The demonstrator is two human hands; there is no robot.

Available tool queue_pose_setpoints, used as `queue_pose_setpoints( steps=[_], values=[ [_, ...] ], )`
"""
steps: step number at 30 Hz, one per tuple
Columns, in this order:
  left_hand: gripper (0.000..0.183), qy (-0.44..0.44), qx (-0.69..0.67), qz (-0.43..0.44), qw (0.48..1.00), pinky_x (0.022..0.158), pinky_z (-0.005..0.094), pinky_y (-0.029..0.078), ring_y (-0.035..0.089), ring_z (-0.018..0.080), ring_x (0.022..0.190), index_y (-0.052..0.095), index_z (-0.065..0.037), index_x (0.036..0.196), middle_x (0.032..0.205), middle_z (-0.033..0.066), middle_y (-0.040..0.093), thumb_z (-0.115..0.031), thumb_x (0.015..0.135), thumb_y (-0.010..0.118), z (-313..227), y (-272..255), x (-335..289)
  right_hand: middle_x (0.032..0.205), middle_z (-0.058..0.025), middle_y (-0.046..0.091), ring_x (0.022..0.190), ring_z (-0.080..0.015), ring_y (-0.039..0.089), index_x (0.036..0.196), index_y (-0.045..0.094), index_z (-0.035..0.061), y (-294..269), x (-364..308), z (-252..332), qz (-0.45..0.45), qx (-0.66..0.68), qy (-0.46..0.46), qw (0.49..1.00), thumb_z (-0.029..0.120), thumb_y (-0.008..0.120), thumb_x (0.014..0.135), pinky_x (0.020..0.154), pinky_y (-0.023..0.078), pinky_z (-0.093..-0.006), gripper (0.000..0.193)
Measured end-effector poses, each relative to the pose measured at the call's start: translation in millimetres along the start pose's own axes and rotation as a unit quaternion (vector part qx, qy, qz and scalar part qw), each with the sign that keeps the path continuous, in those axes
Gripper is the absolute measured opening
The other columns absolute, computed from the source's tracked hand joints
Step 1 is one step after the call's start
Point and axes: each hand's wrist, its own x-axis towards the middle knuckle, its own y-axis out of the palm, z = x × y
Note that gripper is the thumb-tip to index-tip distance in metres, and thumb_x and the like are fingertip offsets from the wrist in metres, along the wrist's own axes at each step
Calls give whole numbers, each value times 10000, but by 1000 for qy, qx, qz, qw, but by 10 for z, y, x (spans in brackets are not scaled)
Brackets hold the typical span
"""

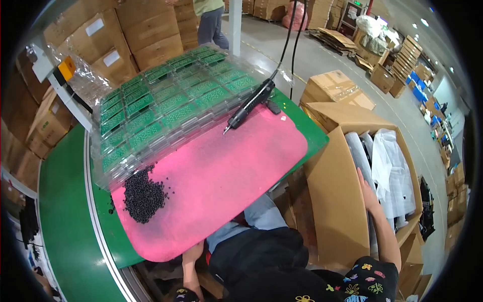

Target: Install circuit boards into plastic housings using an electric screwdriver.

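Wrapped parts (391, 168) are in an open cardboard box (337, 211) right of the green tabletop (312, 132), thin white & grey wrap, kinda crinkly. R hand (371, 195) is down in the box by the grey wrap, fingers stretched out, can't tell if they've got hold of anything. L hand (192, 251) is at the near edge of the smooth pink mat (216, 171), fingers mostly hidden so can't tell how open or if holding smth. Pile of tiny black bits (143, 196) on the mat, ribbed blk screwdriver (249, 106) w/ cord, clear plastic trays (118, 166) w/ green circuit boards (176, 115). Stacked cartons (148, 22) have white labels (94, 27), print too small to read.
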Motion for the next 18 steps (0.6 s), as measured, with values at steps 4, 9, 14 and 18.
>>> queue_pose_setpoints(
  steps=[4,9,14,18],
  values=[
    [214,6,-144,38,989,859,377,488,630,249,963,648,-22,1076,1017,127,666,-213,999,587,-995,148,-77,1164,-253,651,991,-494,641,1598,210,191,-723,-255,86,-49,-71,23,996,-1,579,787,842,513,-569,912],
    [168,102,-404,202,887,775,273,462,572,115,816,614,-21,890,830,26,610,-132,1011,580,-1383,186,44,1121,-320,644,1084,-502,599,1444,508,102,-1585,-367,566,-192,-108,-12,975,-125,453,684,959,478,-520,795],
    [169,61,-452,144,878,704,257,438,553,115,743,617,-10,854,797,39,608,-94,997,582,-1532,409,-226,1428,-251,539,1364,-352,497,1469,478,20,-2580,-737,284,-386,-164,-42,907,-170,366,745,1171,348,-404,757],
    [107,105,-450,126,878,674,274,455,577,158,709,614,2,851,781,70,614,-31,953,605,-1813,301,-198,1540,-176,465,1473,-272,377,1532,393,24,-3124,-764,576,-452,-89,-108,881,-144,376,852,1231,249,-370,701]
  ],
)
